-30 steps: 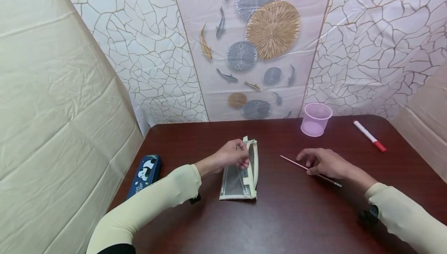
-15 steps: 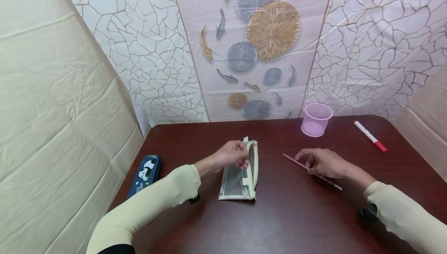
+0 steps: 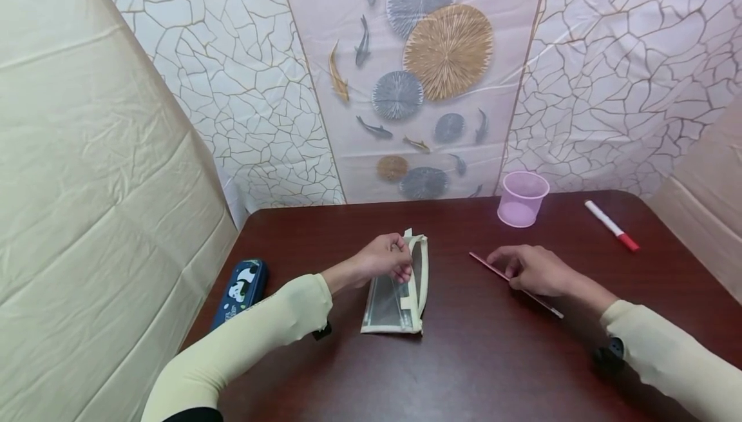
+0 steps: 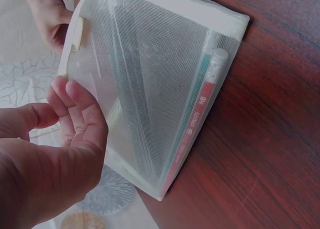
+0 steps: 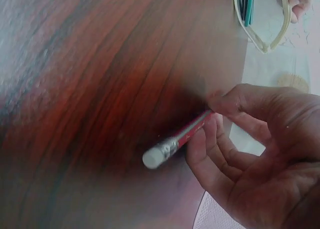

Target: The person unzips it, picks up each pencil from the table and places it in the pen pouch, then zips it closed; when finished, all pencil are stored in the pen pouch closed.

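A translucent mesh pencil pouch (image 3: 385,309) with cream edging stands on the table, its opening spread toward the right. My left hand (image 3: 385,258) grips the upper edge of that opening; in the left wrist view the fingertips (image 4: 61,84) are right at the edging. Inside the pouch, a red pencil (image 4: 192,124) and a green one (image 4: 201,69) show through the mesh. On the right side, my right hand (image 3: 539,270) pinches another red pencil (image 3: 542,303) between thumb and fingers. Its white eraser (image 5: 153,158) points down toward the near right, close over the tabletop.
A pink translucent cup (image 3: 518,206) stands at the back, beyond the right hand. To its right lies a white marker with a red cap (image 3: 614,227). A dark blue panda pencil case (image 3: 240,287) sits at the left table edge, partly behind the left sleeve.
The pencil in my right hand has turned a little, its eraser end coming slightly nearer. My left hand keeps its grip on the pouch. The head view has shifted slightly.
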`<state>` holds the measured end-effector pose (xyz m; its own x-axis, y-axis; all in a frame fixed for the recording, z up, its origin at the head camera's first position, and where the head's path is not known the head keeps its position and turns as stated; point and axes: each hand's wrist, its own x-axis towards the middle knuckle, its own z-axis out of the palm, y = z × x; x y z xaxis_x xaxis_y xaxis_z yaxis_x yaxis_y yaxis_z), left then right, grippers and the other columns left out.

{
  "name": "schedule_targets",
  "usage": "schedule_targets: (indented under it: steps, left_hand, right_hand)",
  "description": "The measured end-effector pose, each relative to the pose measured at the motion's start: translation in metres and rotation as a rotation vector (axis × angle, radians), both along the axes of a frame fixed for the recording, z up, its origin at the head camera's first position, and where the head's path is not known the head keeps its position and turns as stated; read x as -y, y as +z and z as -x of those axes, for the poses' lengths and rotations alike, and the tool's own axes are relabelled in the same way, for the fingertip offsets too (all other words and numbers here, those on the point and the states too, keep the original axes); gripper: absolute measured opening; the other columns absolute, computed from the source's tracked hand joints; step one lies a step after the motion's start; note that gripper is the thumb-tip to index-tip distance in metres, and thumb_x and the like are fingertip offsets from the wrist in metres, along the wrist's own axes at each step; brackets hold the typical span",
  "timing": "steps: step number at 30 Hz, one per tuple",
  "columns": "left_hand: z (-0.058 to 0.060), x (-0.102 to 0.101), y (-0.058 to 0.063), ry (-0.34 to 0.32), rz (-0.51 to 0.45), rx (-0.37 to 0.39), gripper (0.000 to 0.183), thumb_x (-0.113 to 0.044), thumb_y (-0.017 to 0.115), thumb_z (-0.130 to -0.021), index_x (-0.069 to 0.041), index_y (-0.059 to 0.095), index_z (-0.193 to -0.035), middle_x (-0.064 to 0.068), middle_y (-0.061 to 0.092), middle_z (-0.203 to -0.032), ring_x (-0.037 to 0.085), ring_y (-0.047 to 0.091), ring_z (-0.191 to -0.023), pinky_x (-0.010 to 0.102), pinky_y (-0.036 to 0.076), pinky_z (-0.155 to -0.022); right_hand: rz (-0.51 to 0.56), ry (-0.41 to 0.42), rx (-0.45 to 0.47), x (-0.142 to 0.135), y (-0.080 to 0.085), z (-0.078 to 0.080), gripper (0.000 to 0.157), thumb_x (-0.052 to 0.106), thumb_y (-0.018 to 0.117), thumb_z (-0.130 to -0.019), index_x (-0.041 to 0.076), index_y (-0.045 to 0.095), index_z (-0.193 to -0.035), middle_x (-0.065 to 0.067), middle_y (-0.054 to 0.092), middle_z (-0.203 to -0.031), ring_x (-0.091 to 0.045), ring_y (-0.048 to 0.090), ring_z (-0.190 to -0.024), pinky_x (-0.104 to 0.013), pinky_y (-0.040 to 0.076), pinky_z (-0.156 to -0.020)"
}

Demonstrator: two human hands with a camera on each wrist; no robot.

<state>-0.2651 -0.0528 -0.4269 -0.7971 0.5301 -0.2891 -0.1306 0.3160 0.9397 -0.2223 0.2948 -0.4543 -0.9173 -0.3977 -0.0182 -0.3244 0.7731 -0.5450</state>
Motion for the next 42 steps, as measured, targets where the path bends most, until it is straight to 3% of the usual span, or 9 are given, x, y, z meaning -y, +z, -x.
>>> schedule_targets:
  steps: [5,8,15,19,26,34,42]
  left_hand:
    - [0.000,0.002,0.001,0.005,0.004,-0.003,0.006,0.000,0.056,-0.101,-0.004,0.051,-0.104,0.008,0.069,-0.075,0.016,0.070,-0.064,0.028,0.063,-0.063]
    - [-0.001,0.003,0.001,0.002,0.007,-0.002,0.006,0.000,0.055,-0.101,-0.003,0.051,-0.105,0.009,0.069,-0.075,0.016,0.070,-0.064,0.028,0.064,-0.064]
    - [-0.001,0.001,0.004,-0.005,-0.006,-0.007,0.007,-0.001,0.055,-0.101,-0.002,0.050,-0.105,0.008,0.069,-0.075,0.016,0.070,-0.064,0.028,0.063,-0.064]
    - [-0.001,0.000,0.005,-0.002,-0.014,-0.018,0.008,0.000,0.055,-0.100,-0.002,0.049,-0.105,0.009,0.068,-0.072,0.017,0.069,-0.063,0.027,0.062,-0.062]
    - [-0.001,-0.004,0.005,-0.012,0.000,-0.032,0.008,-0.001,0.055,-0.101,-0.002,0.050,-0.106,0.008,0.069,-0.073,0.017,0.070,-0.065,0.028,0.063,-0.064]
    - [-0.003,-0.007,0.004,0.001,0.005,-0.017,0.007,-0.001,0.056,-0.102,-0.002,0.050,-0.105,0.008,0.069,-0.075,0.016,0.070,-0.065,0.029,0.064,-0.065]
    - [-0.003,-0.009,0.005,0.000,0.008,-0.013,0.006,-0.002,0.056,-0.103,-0.004,0.050,-0.105,0.009,0.069,-0.075,0.016,0.070,-0.065,0.029,0.064,-0.065]
  right_hand:
    - [0.070,-0.042,0.099,0.010,0.005,-0.002,0.052,-0.005,0.071,-0.081,0.009,0.067,-0.132,-0.002,0.068,-0.084,-0.014,0.060,-0.059,-0.027,0.052,-0.048]
    - [0.165,-0.063,0.165,0.020,0.009,-0.005,0.056,-0.005,0.070,-0.086,0.007,0.061,-0.140,-0.008,0.069,-0.089,-0.019,0.064,-0.063,-0.032,0.058,-0.049]
    - [0.571,-0.100,0.369,0.043,0.018,-0.006,0.063,-0.007,0.067,-0.093,0.001,0.043,-0.151,-0.024,0.066,-0.100,-0.028,0.073,-0.086,-0.052,0.067,-0.067]
    - [0.760,-0.151,0.422,0.058,0.017,-0.005,0.060,-0.003,0.066,-0.096,-0.003,0.040,-0.149,-0.017,0.068,-0.101,-0.024,0.074,-0.090,-0.055,0.067,-0.075]
    - [1.039,-0.281,0.465,0.092,0.007,-0.008,0.042,-0.002,0.063,-0.099,0.005,0.045,-0.137,-0.006,0.068,-0.105,-0.017,0.073,-0.094,-0.055,0.065,-0.088]
    - [1.177,-0.333,0.492,0.129,-0.003,-0.011,0.043,-0.006,0.057,-0.100,0.002,0.038,-0.138,-0.001,0.074,-0.093,-0.023,0.076,-0.094,-0.051,0.066,-0.088]
    - [1.123,-0.308,0.605,0.142,-0.009,-0.013,0.053,-0.003,0.062,-0.098,-0.002,0.033,-0.143,-0.009,0.070,-0.107,-0.022,0.073,-0.097,-0.050,0.066,-0.088]
